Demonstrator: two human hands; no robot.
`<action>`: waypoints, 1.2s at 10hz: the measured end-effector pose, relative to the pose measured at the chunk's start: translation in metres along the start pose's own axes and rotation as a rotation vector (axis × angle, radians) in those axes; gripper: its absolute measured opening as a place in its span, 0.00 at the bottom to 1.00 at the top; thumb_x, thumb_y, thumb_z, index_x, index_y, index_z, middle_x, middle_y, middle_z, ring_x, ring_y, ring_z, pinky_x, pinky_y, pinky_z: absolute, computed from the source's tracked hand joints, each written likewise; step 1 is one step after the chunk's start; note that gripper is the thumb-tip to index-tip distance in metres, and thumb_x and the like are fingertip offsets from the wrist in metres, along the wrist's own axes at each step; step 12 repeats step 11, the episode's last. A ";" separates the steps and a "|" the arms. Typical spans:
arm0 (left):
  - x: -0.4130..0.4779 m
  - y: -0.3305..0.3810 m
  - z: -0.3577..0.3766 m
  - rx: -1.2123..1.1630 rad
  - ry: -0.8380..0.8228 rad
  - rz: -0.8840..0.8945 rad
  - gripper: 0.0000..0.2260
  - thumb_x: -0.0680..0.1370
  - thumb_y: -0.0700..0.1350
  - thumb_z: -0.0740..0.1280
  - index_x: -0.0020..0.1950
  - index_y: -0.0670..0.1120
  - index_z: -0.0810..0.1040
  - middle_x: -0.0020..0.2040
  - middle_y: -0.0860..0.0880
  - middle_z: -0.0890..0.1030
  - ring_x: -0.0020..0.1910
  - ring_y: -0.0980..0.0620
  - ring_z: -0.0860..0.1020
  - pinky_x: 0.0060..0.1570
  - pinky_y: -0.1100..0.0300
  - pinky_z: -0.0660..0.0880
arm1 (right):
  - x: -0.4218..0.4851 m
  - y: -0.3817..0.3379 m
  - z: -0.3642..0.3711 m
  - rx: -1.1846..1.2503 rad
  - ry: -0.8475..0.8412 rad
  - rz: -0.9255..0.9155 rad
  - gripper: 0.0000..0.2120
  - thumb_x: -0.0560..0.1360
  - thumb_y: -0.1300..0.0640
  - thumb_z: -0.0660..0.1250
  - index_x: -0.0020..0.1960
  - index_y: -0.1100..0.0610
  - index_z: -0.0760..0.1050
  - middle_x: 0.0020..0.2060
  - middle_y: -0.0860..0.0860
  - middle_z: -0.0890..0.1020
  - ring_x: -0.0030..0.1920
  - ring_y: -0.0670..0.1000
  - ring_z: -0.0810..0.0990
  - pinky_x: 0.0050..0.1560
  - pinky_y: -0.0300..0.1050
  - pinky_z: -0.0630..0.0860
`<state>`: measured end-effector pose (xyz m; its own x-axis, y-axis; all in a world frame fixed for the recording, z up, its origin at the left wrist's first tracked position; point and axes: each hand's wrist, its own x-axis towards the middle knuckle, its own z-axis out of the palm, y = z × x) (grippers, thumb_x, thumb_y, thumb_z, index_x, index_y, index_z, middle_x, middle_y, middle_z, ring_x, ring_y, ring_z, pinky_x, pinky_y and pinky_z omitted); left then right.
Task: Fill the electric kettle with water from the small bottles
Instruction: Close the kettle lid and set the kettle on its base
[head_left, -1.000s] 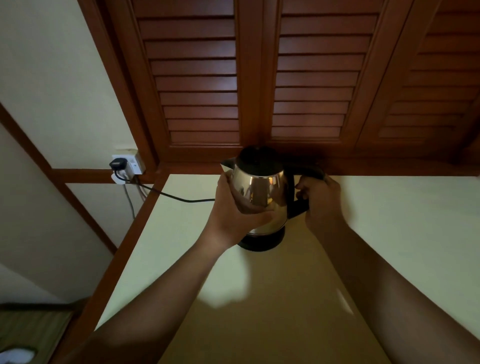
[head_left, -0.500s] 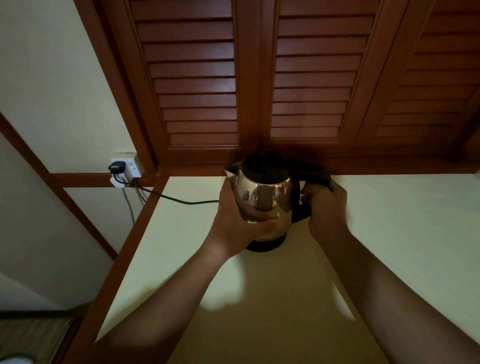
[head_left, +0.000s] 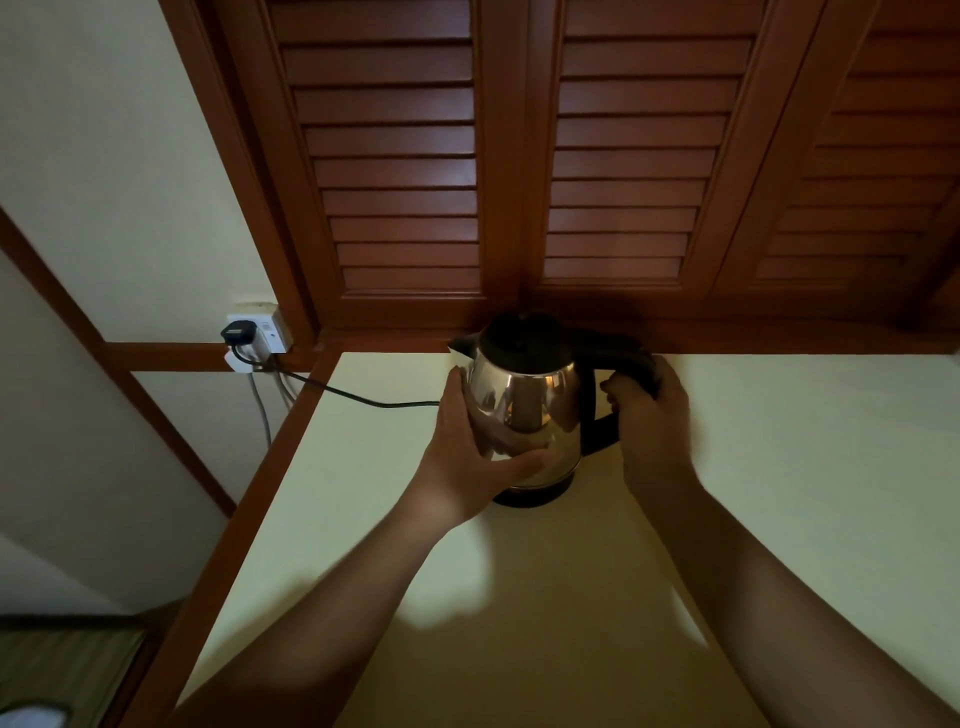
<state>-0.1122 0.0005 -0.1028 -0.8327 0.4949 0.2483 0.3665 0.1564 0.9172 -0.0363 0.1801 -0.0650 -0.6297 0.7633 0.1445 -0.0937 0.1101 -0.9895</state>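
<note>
Over the last second the kettle (head_left: 524, 415) has dropped a little against its black base (head_left: 530, 498). A second ago it stood higher above that base. Now it looks seated, or very nearly, though my left hand (head_left: 467, 462) hides the joint on that side. Neither grip has changed. The left hand is curved round the shiny body, thumb laid across the front. The right hand (head_left: 652, 421) has its fingers (head_left: 615, 388) curled tight round the black handle (head_left: 621, 358).

I judge this to be positioning only: the filling has not begun. The kettle stands at the back of the pale surface (head_left: 789, 467), just in front of the wooden shutters (head_left: 405, 182). Its spout points left and its dark lid (head_left: 524, 332) is down.

Two things block the pour as I see it. The lid has to come up first, and both my hands are taken. Also, no small bottles show anywhere in this view, so I will have to look for them.

A black cord (head_left: 358, 399) runs from behind my left hand across the surface to a plug in the wall socket (head_left: 254, 338). It seems slack, but it limits how far I can drag the base, and water near it is a risk. The shutters leave little room behind. Something pale and blurred sits in the bottom left corner, and I cannot tell what it is.
</note>
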 end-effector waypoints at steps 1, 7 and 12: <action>-0.004 0.002 -0.004 -0.043 -0.040 -0.022 0.39 0.69 0.36 0.84 0.73 0.50 0.66 0.65 0.56 0.81 0.67 0.62 0.79 0.58 0.67 0.78 | -0.011 -0.003 -0.006 -0.138 0.019 -0.207 0.25 0.74 0.64 0.67 0.67 0.46 0.70 0.61 0.45 0.76 0.60 0.45 0.77 0.54 0.40 0.77; -0.026 -0.020 -0.026 0.170 -0.147 -0.026 0.40 0.72 0.38 0.67 0.82 0.44 0.55 0.55 0.57 0.75 0.60 0.51 0.77 0.64 0.46 0.77 | -0.010 -0.015 -0.012 -0.476 0.033 -0.620 0.16 0.80 0.64 0.67 0.67 0.58 0.78 0.63 0.53 0.81 0.65 0.51 0.77 0.65 0.25 0.64; -0.060 -0.013 -0.029 0.134 -0.107 -0.117 0.43 0.80 0.35 0.68 0.77 0.72 0.49 0.63 0.90 0.63 0.69 0.82 0.62 0.65 0.80 0.62 | -0.065 0.007 -0.025 -0.470 -0.010 -0.437 0.27 0.84 0.55 0.60 0.81 0.51 0.56 0.77 0.40 0.60 0.75 0.32 0.54 0.72 0.30 0.52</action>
